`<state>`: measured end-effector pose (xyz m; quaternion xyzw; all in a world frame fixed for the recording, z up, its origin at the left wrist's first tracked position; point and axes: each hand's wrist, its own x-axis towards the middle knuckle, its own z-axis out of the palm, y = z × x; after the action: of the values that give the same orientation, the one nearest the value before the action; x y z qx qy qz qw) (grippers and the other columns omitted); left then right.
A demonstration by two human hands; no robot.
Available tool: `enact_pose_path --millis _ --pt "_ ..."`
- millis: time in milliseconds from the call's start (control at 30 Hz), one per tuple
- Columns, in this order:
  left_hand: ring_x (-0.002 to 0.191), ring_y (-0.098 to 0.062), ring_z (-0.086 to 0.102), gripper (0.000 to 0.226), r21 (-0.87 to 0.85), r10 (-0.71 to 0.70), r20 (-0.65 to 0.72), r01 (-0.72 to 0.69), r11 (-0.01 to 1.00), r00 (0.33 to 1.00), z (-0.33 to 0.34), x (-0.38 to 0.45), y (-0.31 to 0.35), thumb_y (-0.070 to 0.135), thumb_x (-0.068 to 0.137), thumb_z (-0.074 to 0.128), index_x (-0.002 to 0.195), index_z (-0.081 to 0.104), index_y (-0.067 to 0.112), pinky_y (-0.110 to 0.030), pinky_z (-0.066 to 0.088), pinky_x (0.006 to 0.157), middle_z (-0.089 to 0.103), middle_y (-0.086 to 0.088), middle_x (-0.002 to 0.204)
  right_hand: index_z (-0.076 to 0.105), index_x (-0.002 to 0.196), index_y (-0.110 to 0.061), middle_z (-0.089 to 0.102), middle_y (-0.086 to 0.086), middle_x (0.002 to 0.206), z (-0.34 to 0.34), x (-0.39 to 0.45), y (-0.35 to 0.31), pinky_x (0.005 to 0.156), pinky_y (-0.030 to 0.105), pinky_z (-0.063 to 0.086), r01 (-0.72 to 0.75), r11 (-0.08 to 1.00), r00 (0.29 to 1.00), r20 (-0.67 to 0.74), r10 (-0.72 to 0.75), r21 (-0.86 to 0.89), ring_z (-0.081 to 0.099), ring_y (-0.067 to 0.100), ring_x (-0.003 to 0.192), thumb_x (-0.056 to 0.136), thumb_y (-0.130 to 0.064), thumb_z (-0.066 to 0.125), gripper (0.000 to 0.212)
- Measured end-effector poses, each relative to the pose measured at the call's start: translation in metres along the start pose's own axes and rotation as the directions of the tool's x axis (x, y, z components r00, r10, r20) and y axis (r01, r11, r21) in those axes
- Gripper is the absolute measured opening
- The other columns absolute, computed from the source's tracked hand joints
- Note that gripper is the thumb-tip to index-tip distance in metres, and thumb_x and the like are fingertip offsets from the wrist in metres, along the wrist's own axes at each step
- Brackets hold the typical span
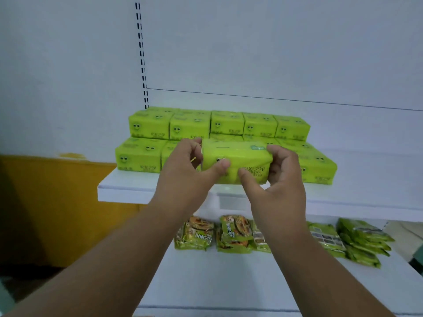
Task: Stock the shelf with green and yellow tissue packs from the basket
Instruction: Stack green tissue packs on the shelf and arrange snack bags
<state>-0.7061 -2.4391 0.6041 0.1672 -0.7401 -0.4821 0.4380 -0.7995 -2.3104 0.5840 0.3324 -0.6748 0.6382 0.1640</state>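
Note:
A green and yellow tissue pack (240, 160) is held in front of the white shelf (128, 186), just above its front edge. My left hand (185, 170) grips its left end, thumb across the front. My right hand (277, 177) grips its right end, thumb under the printed text. Behind it, several matching tissue packs (148, 126) are stacked on the shelf in two layers, the upper row set further back. The basket is out of view.
On the lower shelf (206, 282) lie green snack packets (194, 234) and, at the right, a pile of green pouches (364, 241). A slotted upright (140, 51) runs up the white back panel. A yellow wall section (57, 202) is on the left.

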Motion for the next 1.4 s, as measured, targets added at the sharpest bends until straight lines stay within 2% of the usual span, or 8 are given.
enact_pose_path --millis 167,367,467,567,633,1067,1233,1400 --pt "0.101 -0.001 0.061 0.045 0.207 0.051 0.152 -0.082 0.975 0.987 -0.001 0.083 -0.012 0.041 0.07 0.084 0.076 0.047 0.016 -0.04 0.052 0.086 0.063 0.015 0.108 0.053 0.106 -0.049 0.049 -0.015 0.107 0.027 0.062 0.012 0.071 0.0 0.034 0.043 0.973 0.999 -0.015 -0.048 -0.227 0.046 -0.014 0.092 0.081 -0.043 0.073 0.032" --pt "0.083 -0.013 0.063 0.048 0.379 0.064 0.257 -0.162 0.911 0.964 0.018 0.163 -0.033 0.043 0.066 0.087 0.087 0.047 0.028 -0.04 0.055 0.065 0.06 0.009 0.097 0.058 0.098 -0.038 0.054 -0.003 0.103 0.056 0.124 0.039 0.056 0.008 0.029 -0.038 0.913 0.999 0.001 0.042 -0.407 0.047 -0.003 0.071 0.078 -0.036 0.078 0.028" --pt "0.088 -0.017 0.057 0.042 0.53 0.18 0.387 -0.378 0.759 0.904 0.025 0.185 -0.048 0.046 0.073 0.08 0.094 0.047 0.031 -0.036 0.048 0.073 0.056 0.01 0.095 0.058 0.097 -0.034 0.053 0.0 0.103 0.067 0.141 0.055 0.052 0.008 0.031 -0.042 0.878 0.998 0.019 0.059 -0.477 0.047 0.0 0.065 0.077 -0.033 0.079 0.029" --pt "0.102 -0.02 0.048 0.035 0.636 0.347 0.514 -0.62 0.459 0.784 0.03 0.202 -0.054 0.055 0.08 0.07 0.1 0.054 0.031 -0.035 0.039 0.082 0.061 0.008 0.096 0.06 0.1 -0.029 0.053 0.003 0.099 0.073 0.153 0.066 0.048 0.015 0.03 -0.039 0.837 0.994 0.063 0.087 -0.545 0.049 0.006 0.061 0.079 -0.032 0.078 0.028" --pt "0.105 -0.021 0.045 0.035 0.655 0.378 0.531 -0.65 0.385 0.758 0.031 0.213 -0.056 0.058 0.082 0.066 0.103 0.057 0.032 -0.036 0.035 0.084 0.061 0.009 0.096 0.059 0.102 -0.03 0.052 0.001 0.1 0.076 0.161 0.071 0.05 0.019 0.03 -0.025 0.805 0.991 0.092 0.099 -0.593 0.049 0.005 0.064 0.079 -0.032 0.077 0.029" --pt "0.107 -0.023 0.046 0.042 0.675 0.213 0.569 -0.599 0.43 0.794 0.037 0.229 -0.057 0.05 0.084 0.067 0.114 0.053 0.024 -0.036 0.041 0.087 0.055 0.0 0.111 0.051 0.114 -0.028 0.05 0.001 0.102 0.092 0.183 0.073 0.053 0.027 0.029 0.067 0.656 0.964 0.219 0.152 -0.752 0.051 0.022 0.078 0.081 -0.034 0.073 0.039" --pt "0.109 -0.024 0.045 0.038 0.658 0.387 0.486 -0.619 0.43 0.784 0.037 0.202 -0.048 0.046 0.09 0.058 0.117 0.053 0.022 -0.036 0.038 0.091 0.054 -0.001 0.116 0.055 0.122 -0.019 0.048 0.006 0.125 0.085 0.163 0.059 0.083 0.029 0.038 0.147 0.716 0.98 0.196 -0.015 -0.683 0.051 0.027 0.111 0.081 -0.03 0.073 0.046" --pt "0.097 -0.032 0.051 0.027 0.535 0.557 0.441 -0.704 0.466 0.704 0.046 0.144 -0.018 0.021 0.084 0.062 0.11 0.061 0.012 -0.045 0.042 0.085 0.059 -0.008 0.104 0.061 0.11 -0.009 0.056 0.01 0.114 0.057 0.126 0.028 0.091 0.035 0.04 0.311 0.75 0.95 0.17 -0.262 -0.583 0.052 0.03 0.109 0.075 -0.009 0.067 0.035"
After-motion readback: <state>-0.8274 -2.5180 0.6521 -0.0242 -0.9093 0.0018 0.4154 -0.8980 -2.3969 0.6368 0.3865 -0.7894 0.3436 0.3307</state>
